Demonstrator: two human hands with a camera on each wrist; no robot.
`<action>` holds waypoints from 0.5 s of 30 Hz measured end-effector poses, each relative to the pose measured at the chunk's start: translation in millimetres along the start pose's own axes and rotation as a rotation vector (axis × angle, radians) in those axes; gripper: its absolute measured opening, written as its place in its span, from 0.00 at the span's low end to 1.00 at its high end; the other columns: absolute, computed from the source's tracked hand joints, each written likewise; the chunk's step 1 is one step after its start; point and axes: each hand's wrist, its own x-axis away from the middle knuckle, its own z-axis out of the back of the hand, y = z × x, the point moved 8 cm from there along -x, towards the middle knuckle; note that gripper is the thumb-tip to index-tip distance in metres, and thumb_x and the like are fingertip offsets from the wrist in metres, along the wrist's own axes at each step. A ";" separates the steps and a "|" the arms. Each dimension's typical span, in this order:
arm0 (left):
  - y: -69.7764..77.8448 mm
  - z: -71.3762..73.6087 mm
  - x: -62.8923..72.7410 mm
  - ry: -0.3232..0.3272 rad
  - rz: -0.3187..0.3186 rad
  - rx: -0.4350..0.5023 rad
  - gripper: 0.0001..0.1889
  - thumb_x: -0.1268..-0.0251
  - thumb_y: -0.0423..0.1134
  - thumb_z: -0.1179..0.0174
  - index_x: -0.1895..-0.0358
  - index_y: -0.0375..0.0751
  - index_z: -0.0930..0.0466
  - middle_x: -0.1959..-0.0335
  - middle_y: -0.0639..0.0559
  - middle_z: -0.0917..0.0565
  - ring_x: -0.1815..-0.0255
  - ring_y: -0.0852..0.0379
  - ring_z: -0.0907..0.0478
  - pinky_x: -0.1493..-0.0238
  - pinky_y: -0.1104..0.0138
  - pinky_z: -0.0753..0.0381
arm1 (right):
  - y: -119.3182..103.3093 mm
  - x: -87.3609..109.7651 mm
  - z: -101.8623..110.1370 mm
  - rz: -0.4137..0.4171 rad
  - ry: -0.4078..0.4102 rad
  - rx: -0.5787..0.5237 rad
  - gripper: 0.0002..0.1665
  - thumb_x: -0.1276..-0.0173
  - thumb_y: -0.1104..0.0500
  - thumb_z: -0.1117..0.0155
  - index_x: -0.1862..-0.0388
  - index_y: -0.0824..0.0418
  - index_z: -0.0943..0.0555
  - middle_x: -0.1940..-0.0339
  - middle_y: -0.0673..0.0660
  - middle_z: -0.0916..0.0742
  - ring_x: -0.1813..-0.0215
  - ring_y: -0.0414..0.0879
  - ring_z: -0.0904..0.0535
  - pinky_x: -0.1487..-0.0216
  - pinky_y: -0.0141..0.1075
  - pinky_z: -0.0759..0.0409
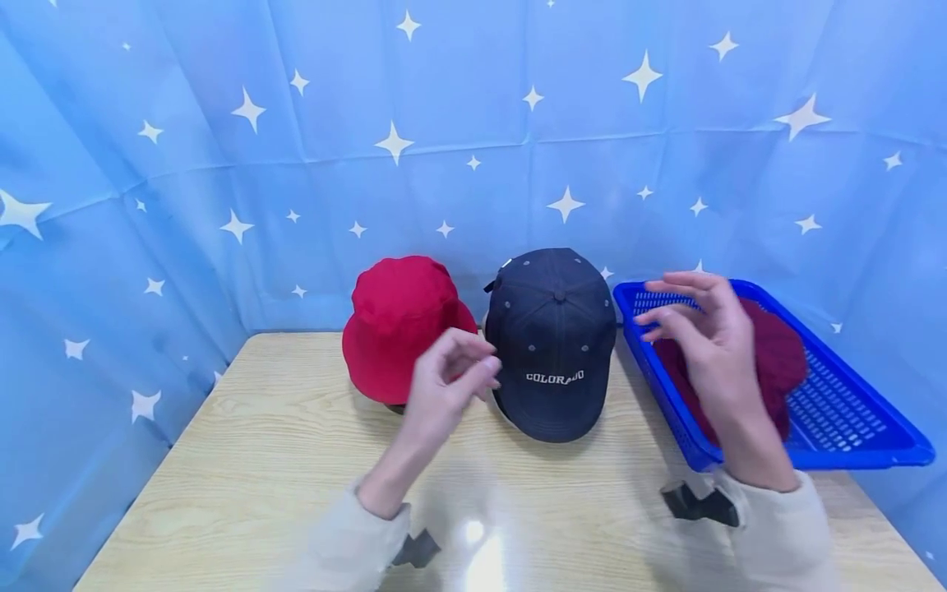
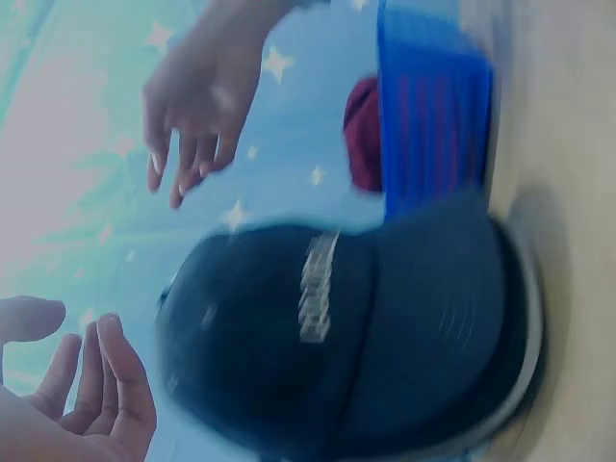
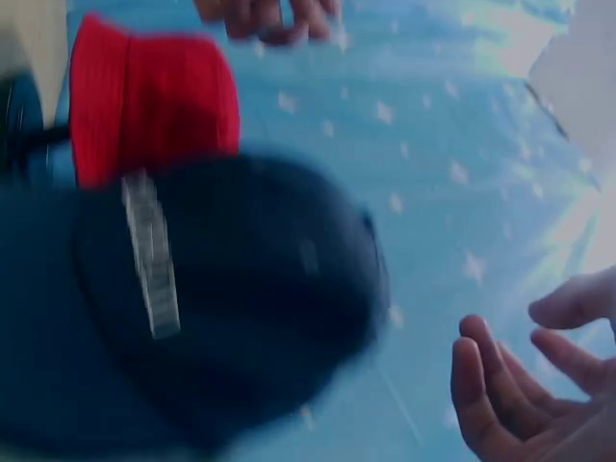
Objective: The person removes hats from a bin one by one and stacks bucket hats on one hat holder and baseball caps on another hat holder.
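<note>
Dark cap [image 1: 558, 325] stands over wooden table [image 1: 281, 469], starry curtain [image 1: 466, 74] behind.

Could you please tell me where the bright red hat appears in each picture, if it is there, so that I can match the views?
Head: the bright red hat is left of the middle, beside the dark cap; the left hand partly covers it.
Left wrist: not in it; the darker red hat at the blue basket is another one.
Right wrist: upper left, partly behind the dark cap.
Shared landmark: the dark cap with white lettering, in all three views.
</note>
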 end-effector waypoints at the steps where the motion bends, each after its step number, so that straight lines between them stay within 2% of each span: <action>1: -3.3 -10.9 0.1 -0.026 0.002 0.012 0.10 0.32 0.29 0.37 0.51 0.30 0.22 0.61 0.38 0.16 0.69 0.54 0.14 0.68 0.64 0.11 | 1.3 -0.8 13.4 -0.007 0.021 0.011 0.18 0.26 0.75 0.44 0.38 0.71 0.25 0.48 0.54 0.11 0.60 0.42 0.10 0.62 0.30 0.11; 4: -11.6 -41.9 0.8 -0.110 0.010 0.034 0.10 0.31 0.29 0.37 0.51 0.30 0.22 0.60 0.31 0.17 0.69 0.59 0.14 0.67 0.63 0.10 | 7.7 -3.0 54.5 -0.047 0.083 -0.007 0.15 0.26 0.75 0.43 0.42 0.74 0.22 0.56 0.54 0.08 0.62 0.41 0.10 0.63 0.29 0.11; 7: -19.0 -71.6 2.0 -0.179 0.050 0.069 0.10 0.30 0.30 0.37 0.50 0.31 0.22 0.58 0.28 0.17 0.69 0.63 0.15 0.65 0.66 0.10 | 16.3 -3.9 96.2 -0.114 0.139 -0.019 0.13 0.27 0.74 0.41 0.46 0.74 0.19 0.62 0.52 0.08 0.63 0.40 0.10 0.60 0.26 0.12; 9: -26.3 -91.6 3.0 -0.214 0.094 0.103 0.10 0.30 0.30 0.38 0.49 0.31 0.22 0.56 0.28 0.17 0.69 0.65 0.15 0.65 0.68 0.11 | 23.1 -3.4 122.3 -0.171 0.166 0.062 0.12 0.27 0.72 0.39 0.47 0.69 0.16 0.62 0.48 0.08 0.63 0.36 0.10 0.59 0.22 0.14; 11: -35.0 -112.7 4.5 -0.246 0.143 0.168 0.11 0.30 0.30 0.38 0.49 0.28 0.22 0.55 0.26 0.17 0.69 0.66 0.16 0.65 0.69 0.11 | 30.2 -0.7 146.8 -0.254 0.191 0.235 0.11 0.26 0.68 0.37 0.48 0.61 0.14 0.63 0.40 0.09 0.64 0.31 0.13 0.60 0.17 0.18; 13: -46.4 -133.9 6.4 -0.281 0.192 0.238 0.12 0.29 0.29 0.39 0.48 0.26 0.23 0.53 0.25 0.18 0.69 0.66 0.16 0.64 0.69 0.11 | 38.6 3.6 167.6 -0.357 0.198 0.483 0.11 0.24 0.60 0.36 0.48 0.52 0.14 0.64 0.30 0.13 0.62 0.25 0.18 0.61 0.14 0.23; 14: -52.5 -144.1 7.5 -0.298 0.219 0.272 0.12 0.30 0.28 0.39 0.48 0.25 0.23 0.53 0.24 0.18 0.69 0.66 0.17 0.63 0.69 0.10 | 43.0 5.5 174.8 -0.408 0.179 0.621 0.11 0.24 0.56 0.36 0.46 0.51 0.15 0.60 0.32 0.13 0.57 0.28 0.18 0.61 0.16 0.26; 15: -58.9 -153.8 8.5 -0.314 0.247 0.305 0.13 0.30 0.28 0.39 0.47 0.24 0.23 0.53 0.24 0.17 0.68 0.66 0.17 0.63 0.69 0.10 | 46.9 7.2 180.2 -0.453 0.147 0.742 0.14 0.24 0.52 0.37 0.44 0.52 0.16 0.54 0.38 0.12 0.49 0.35 0.17 0.58 0.22 0.24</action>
